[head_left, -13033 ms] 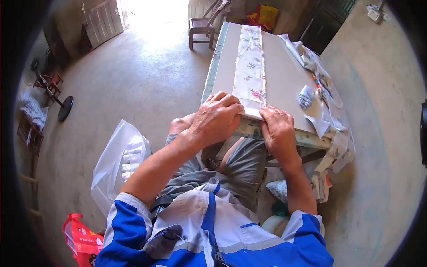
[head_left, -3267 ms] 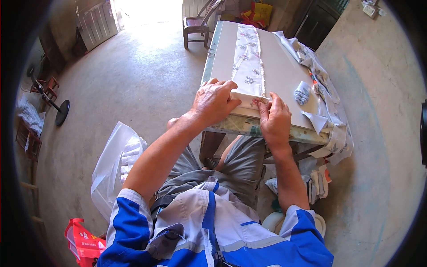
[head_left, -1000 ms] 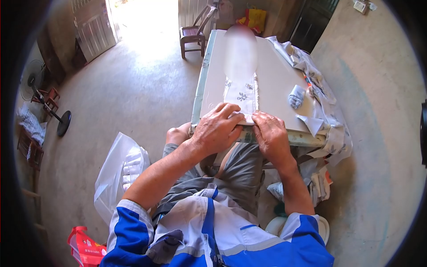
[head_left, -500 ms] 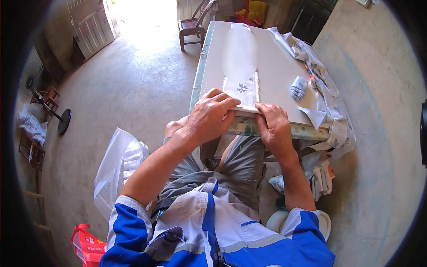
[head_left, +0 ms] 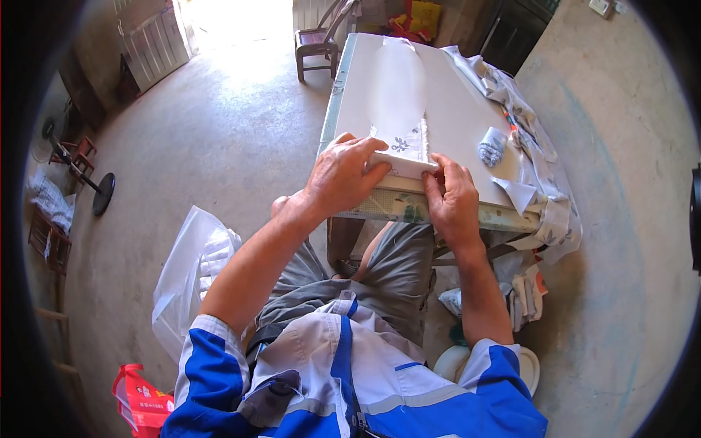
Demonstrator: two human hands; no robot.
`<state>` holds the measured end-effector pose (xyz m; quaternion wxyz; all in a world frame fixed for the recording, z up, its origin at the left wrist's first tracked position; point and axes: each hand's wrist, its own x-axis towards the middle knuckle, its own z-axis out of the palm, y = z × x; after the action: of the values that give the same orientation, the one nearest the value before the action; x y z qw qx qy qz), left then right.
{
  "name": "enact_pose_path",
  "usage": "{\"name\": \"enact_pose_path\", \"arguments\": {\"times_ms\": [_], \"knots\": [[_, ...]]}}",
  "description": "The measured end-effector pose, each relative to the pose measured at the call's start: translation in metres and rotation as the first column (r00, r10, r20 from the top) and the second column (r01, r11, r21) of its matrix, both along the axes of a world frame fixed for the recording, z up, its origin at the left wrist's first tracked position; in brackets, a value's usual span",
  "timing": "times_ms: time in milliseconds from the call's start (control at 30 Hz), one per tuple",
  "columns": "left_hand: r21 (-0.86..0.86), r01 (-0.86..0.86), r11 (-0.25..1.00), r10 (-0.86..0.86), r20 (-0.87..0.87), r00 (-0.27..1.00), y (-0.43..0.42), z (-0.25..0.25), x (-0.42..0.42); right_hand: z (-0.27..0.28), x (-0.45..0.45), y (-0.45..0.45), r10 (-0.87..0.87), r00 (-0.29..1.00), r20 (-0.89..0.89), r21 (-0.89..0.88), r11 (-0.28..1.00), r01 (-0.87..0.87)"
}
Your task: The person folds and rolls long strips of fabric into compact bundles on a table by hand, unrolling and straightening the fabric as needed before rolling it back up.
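A long strip of white cloth [head_left: 401,144] with a grey leaf print and a frayed right edge lies along the table board [head_left: 458,117]. On its far part is a smooth, white, oval-ended layer whose material I cannot make out. The near end is folded or rolled into a flat white band [head_left: 406,166] at the table's front edge. My left hand [head_left: 342,174] pinches the band's left end between thumb and fingers. At the right end, my right hand [head_left: 453,193] pinches it the same way.
A rolled blue-and-white bundle [head_left: 491,147] sits right of the strip. Printed cloth scraps [head_left: 537,157] hang over the table's right edge. A white plastic bag [head_left: 191,270] stands left of my legs. Beyond are a chair [head_left: 315,45], a standing fan [head_left: 104,193] and a red bag [head_left: 142,400].
The band at the cloth's near end has tilted up, showing more of its front face. My right hand has shifted slightly up and right, and both hands keep hold.
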<state>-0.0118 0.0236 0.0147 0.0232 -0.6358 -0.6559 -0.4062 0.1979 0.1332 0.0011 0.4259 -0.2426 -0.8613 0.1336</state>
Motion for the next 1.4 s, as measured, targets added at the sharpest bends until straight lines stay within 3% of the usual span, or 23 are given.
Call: {"name": "enact_pose_path", "arguments": {"times_ms": [300,500,600,700,800,1067,1133,1167,1267,1367,1400], "knots": [[-0.12,-0.063,0.991,0.061,-0.018,0.998,0.007,0.008,-0.003,0.0,-0.01,0.002,-0.103,0.993,0.057,-0.06,0.993,0.106],[-0.209,-0.14,0.968,0.124,-0.09,0.988,0.012,0.013,-0.004,0.001,-0.014,0.003,-0.177,0.972,0.152,-0.035,0.982,0.184],[-0.253,-0.188,0.949,0.153,-0.152,0.976,0.015,0.014,-0.004,0.006,-0.017,-0.005,-0.269,0.932,0.243,0.063,0.963,0.261],[-0.238,-0.229,0.944,0.187,-0.186,0.965,0.014,0.016,0.0,0.006,-0.021,-0.017,-0.179,0.962,0.206,0.292,0.95,0.114],[-0.217,-0.214,0.952,0.186,-0.143,0.972,0.018,0.011,-0.005,0.0,-0.028,-0.032,0.044,0.957,0.287,0.29,0.948,-0.131],[-0.303,-0.21,0.93,0.178,-0.129,0.976,0.015,0.018,-0.004,-0.009,-0.01,-0.018,0.011,0.865,0.502,0.14,0.986,-0.094],[-0.204,-0.25,0.947,0.203,-0.227,0.953,0.012,0.015,-0.005,-0.007,-0.006,-0.017,0.02,0.85,0.527,0.114,0.989,-0.094],[-0.147,-0.246,0.958,0.199,-0.272,0.941,0.013,0.013,-0.003,-0.003,-0.009,-0.02,0.017,0.835,0.55,0.103,0.991,-0.089],[0.101,0.007,0.995,0.03,-0.36,0.933,0.01,0.01,0.009,-0.005,-0.008,-0.021,-0.014,0.839,0.543,0.127,0.99,-0.066],[-0.007,0.217,0.976,-0.208,-0.311,0.927,0.014,-0.011,0.013,-0.013,-0.011,-0.019,-0.005,0.885,0.466,0.116,0.992,-0.056],[-0.115,0.168,0.979,-0.193,-0.263,0.945,0.014,-0.018,0.011,-0.015,-0.01,-0.02,-0.003,0.888,0.46,0.119,0.991,-0.058]]}}
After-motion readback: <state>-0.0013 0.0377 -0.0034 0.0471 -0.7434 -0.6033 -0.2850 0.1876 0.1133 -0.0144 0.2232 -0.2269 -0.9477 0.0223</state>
